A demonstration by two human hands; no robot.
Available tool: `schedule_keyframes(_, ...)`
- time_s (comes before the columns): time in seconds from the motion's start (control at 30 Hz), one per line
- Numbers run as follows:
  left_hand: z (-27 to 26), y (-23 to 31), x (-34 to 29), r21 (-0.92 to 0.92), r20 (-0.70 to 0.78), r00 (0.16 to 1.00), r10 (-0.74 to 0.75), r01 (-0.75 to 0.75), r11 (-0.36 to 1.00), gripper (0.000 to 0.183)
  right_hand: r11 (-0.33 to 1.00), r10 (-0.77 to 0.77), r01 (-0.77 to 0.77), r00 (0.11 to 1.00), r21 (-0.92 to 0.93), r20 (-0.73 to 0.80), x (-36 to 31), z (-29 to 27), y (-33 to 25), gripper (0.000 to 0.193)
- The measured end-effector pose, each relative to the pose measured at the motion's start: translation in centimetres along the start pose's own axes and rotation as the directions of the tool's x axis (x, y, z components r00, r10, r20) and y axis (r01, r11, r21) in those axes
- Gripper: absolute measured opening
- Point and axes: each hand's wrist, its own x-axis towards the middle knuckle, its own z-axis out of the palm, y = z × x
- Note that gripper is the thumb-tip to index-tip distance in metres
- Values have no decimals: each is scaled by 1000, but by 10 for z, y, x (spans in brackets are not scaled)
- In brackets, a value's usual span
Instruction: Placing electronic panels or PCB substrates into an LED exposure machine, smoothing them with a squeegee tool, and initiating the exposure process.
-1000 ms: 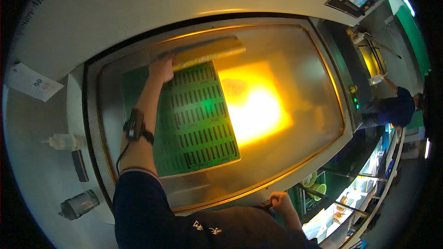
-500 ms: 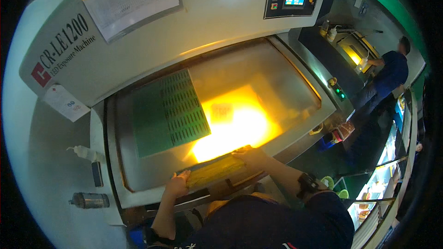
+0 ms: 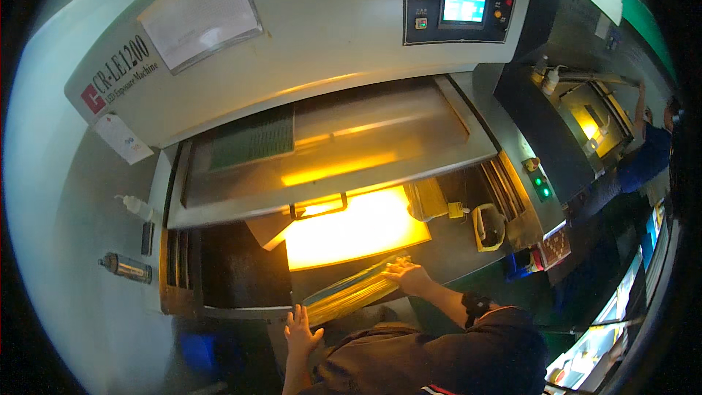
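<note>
Bottles come first on the far left: a white squeeze bottle (image 3: 134,205) and a dark cylinder (image 3: 126,268) fixed to the grey side wall of the big exposure machine (image 3: 329,22). Right of them, the machine's glass frame (image 3: 322,157) stands tilted up by its front handle (image 3: 319,207), with a green perforated board (image 3: 254,138) lying under the glass at its far left. Below the raised frame the bed glows amber (image 3: 351,228).

At the near edge, the left hand (image 3: 300,331) is spread open, fingers splayed, its fingertips at the left end of a long, glossy yellow film sheet (image 3: 349,291); it looks to press or steady the sheet rather than clasp it. The sheet runs slantwise up to the right, where the right hand (image 3: 404,275) lies flat on its other end, fingers loosely curved over the edge; whether the thumb pinches underneath cannot be told.

Judging from this, the step in hand is handling the film at the front lip of the lit bed, between the two hands. The next move would call for keeping both ends level so the thin sheet does not buckle.

Further right sit a control panel (image 3: 459,6) with a small lit screen, green lamps (image 3: 542,186), and another person (image 3: 651,146) at a second machine.
</note>
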Motion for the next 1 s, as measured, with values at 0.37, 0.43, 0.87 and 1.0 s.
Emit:
schedule_keyframes(0.37,115,-80,-151,-456,478,793,-378,592,665,27,798,590,-600,764,-45,261,-55,134,93,56)
schedule_keyframes(0.43,134,-89,-161,-418,484,810,-330,546,726,20,807,587,-575,756,-134,290,-52,137,93,57)
schedule_keyframes(0.87,135,-119,-191,-536,362,824,-435,566,626,23,874,4,31,998,485,-70,137,38,-71,40)
schedule_keyframes(1.0,165,-162,-206,-498,370,816,-445,578,646,23,964,7,-127,888,231,460,130,67,-75,49)
